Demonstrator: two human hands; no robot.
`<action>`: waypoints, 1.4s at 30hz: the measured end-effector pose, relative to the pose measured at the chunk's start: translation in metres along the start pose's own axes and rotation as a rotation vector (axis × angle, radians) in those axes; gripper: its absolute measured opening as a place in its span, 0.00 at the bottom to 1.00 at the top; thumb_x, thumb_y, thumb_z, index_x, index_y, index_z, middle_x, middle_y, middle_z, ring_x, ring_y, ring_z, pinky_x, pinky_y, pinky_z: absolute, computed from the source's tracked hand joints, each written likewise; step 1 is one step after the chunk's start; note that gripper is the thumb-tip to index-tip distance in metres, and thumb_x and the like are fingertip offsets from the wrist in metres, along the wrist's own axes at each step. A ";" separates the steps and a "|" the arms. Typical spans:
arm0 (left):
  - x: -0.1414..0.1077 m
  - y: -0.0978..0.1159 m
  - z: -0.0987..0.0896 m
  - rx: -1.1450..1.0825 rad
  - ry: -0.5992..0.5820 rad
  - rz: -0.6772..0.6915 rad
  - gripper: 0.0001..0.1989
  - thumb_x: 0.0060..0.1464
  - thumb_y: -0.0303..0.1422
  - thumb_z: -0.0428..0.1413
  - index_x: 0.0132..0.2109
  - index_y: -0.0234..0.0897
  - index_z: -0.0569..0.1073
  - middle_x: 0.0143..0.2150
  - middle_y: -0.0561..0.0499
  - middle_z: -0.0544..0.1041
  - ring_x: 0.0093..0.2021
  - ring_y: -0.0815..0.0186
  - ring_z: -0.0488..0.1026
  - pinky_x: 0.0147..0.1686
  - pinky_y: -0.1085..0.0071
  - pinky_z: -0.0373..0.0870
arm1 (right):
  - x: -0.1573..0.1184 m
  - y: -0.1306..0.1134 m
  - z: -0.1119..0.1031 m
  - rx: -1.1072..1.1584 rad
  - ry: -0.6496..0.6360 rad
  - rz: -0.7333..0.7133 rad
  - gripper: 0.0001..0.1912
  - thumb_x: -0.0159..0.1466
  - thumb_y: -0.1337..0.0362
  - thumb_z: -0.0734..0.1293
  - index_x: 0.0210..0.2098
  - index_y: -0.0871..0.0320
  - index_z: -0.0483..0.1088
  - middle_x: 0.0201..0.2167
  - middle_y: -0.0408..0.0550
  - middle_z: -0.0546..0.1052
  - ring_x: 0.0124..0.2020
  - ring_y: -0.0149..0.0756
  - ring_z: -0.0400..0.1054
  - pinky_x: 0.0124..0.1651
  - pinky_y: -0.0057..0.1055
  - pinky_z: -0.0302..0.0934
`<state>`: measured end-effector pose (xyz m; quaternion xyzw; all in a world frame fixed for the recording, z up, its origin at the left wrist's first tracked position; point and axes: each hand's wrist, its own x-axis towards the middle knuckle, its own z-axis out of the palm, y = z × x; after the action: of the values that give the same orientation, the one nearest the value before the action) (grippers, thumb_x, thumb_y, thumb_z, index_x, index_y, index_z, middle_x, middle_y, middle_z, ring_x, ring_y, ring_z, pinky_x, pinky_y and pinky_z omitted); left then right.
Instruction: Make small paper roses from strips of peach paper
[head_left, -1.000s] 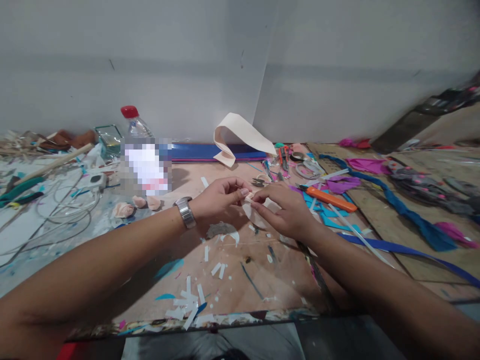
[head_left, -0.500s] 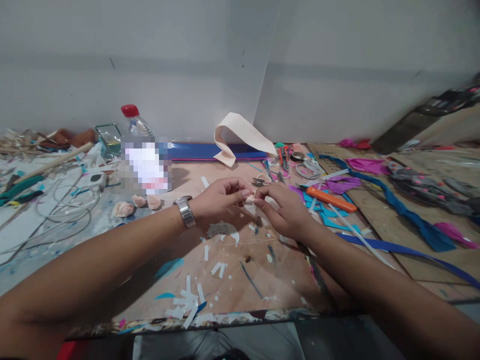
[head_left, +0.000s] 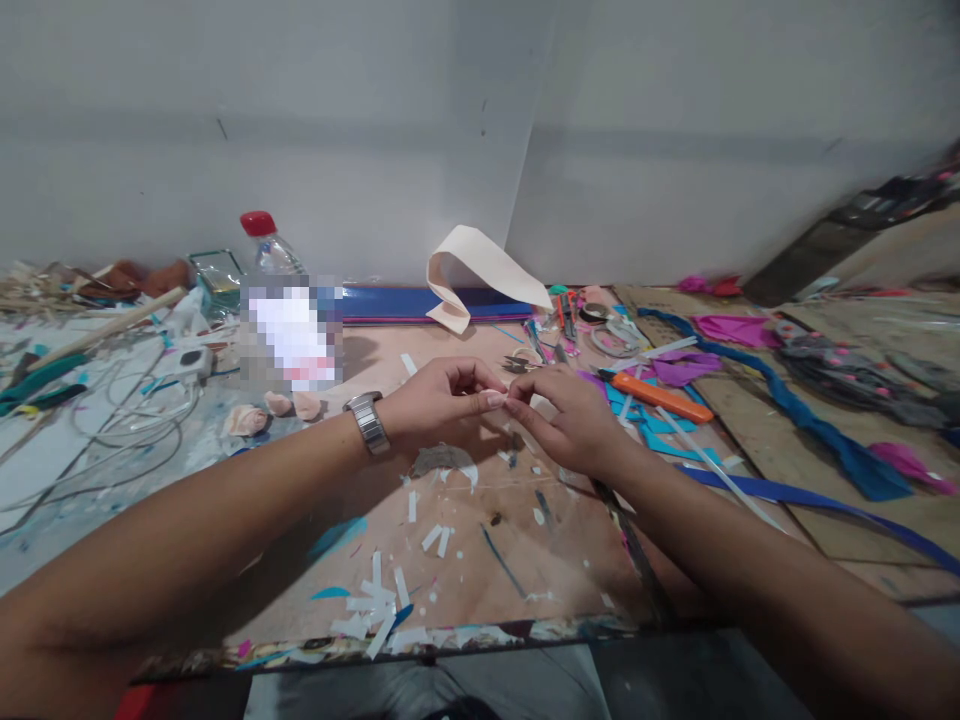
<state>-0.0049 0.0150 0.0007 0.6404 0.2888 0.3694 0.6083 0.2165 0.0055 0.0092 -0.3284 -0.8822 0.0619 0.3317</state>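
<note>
My left hand (head_left: 459, 392), with a metal watch (head_left: 368, 422) on its wrist, pinches with thumb and forefinger. Its fingertips meet those of my right hand (head_left: 562, 415), which pinches too, just above the worktable (head_left: 480, 560). Between them is a small pale peach piece, now nearly all hidden by the fingers. Behind the hands lie small snips (head_left: 517, 364). A curled cream strip (head_left: 487, 255) rests on a stack of blue sheets (head_left: 382, 305) at the back. To the left of the watch sit a peach rosette-like piece (head_left: 246, 419) and two smaller peach pieces (head_left: 306, 404).
A bottle with a red cap (head_left: 257, 223) stands behind a blurred phone-like screen (head_left: 292, 335). White cables (head_left: 127, 400) and green-handled pliers (head_left: 45, 385) lie left. An orange cutter (head_left: 660, 397) and blue ribbon (head_left: 802, 495) lie right. White paper scraps (head_left: 375, 595) litter the front.
My fingertips have come closer together, and the small peach piece that showed between them is now mostly covered. The things on the table lie as before.
</note>
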 end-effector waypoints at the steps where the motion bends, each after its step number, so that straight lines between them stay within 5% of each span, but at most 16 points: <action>1: 0.000 0.001 -0.001 0.000 -0.004 0.008 0.22 0.54 0.47 0.68 0.42 0.31 0.76 0.39 0.46 0.79 0.37 0.67 0.74 0.40 0.69 0.68 | 0.000 0.001 0.000 0.001 -0.001 0.001 0.11 0.71 0.58 0.66 0.34 0.55 0.72 0.29 0.46 0.79 0.33 0.40 0.72 0.41 0.36 0.59; 20: 0.003 0.004 -0.003 0.015 0.007 0.047 0.24 0.53 0.51 0.66 0.41 0.33 0.75 0.37 0.49 0.77 0.35 0.69 0.70 0.38 0.71 0.65 | -0.001 -0.001 -0.001 -0.009 0.085 -0.014 0.03 0.68 0.65 0.68 0.39 0.55 0.75 0.35 0.47 0.83 0.36 0.41 0.76 0.42 0.37 0.65; 28: 0.002 0.002 -0.002 0.004 0.005 0.040 0.25 0.53 0.53 0.65 0.41 0.35 0.70 0.30 0.56 0.70 0.30 0.71 0.66 0.32 0.73 0.62 | -0.001 -0.003 -0.001 0.048 0.116 -0.020 0.05 0.69 0.61 0.70 0.39 0.55 0.77 0.33 0.47 0.83 0.35 0.39 0.77 0.41 0.36 0.65; 42: 0.001 0.002 0.001 -0.019 -0.001 0.035 0.23 0.52 0.50 0.68 0.40 0.33 0.75 0.38 0.48 0.78 0.37 0.67 0.73 0.40 0.70 0.68 | -0.001 -0.002 -0.001 0.016 0.129 -0.054 0.06 0.69 0.61 0.71 0.36 0.55 0.76 0.30 0.45 0.82 0.32 0.39 0.74 0.41 0.36 0.62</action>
<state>-0.0030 0.0152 0.0027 0.6396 0.2739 0.3823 0.6081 0.2167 0.0037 0.0100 -0.3052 -0.8670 0.0391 0.3919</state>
